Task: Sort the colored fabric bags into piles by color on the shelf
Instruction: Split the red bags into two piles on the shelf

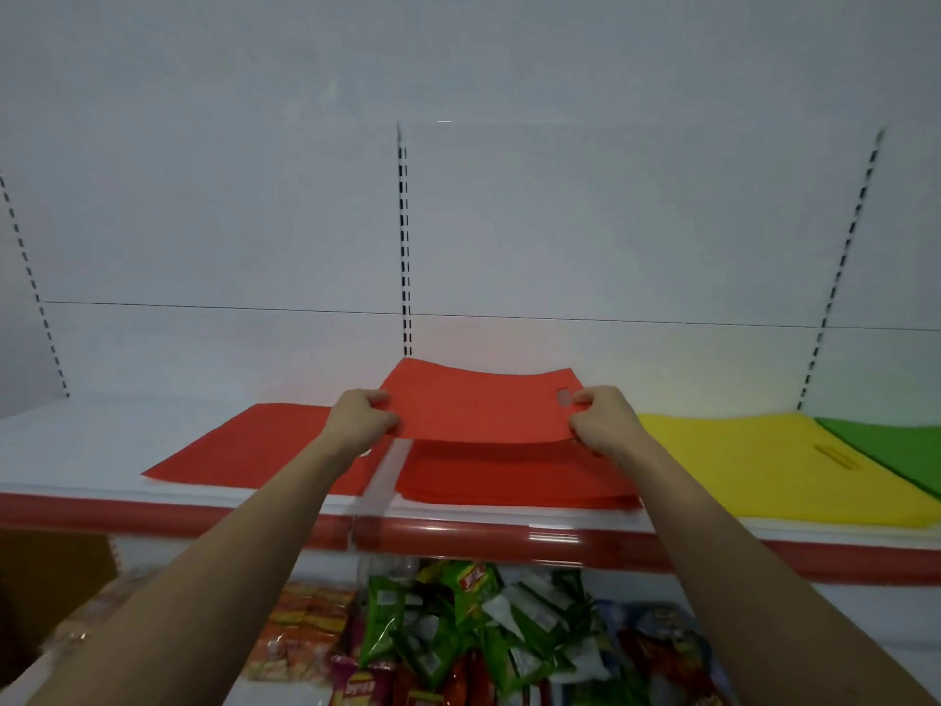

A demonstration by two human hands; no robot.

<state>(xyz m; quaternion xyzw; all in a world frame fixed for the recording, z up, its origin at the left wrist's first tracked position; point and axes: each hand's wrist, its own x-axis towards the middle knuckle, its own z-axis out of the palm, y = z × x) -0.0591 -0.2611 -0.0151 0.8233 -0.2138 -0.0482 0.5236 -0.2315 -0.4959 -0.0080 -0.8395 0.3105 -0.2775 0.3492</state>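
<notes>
Hands [359, 417] pinching flat red bag [478, 405]

I count one red bag [478, 407] held up at centre frame. Under it lies a red pile [514, 481] whose number of bags I cannot tell. One more red bag [254, 445] lies flat at centre left. One yellow bag [753, 461] and one green bag [891, 445] lie at right. Two hands: left [362, 419], right [601, 419]. The snack packets [448, 634] at the bottom are too jumbled to count.
</notes>
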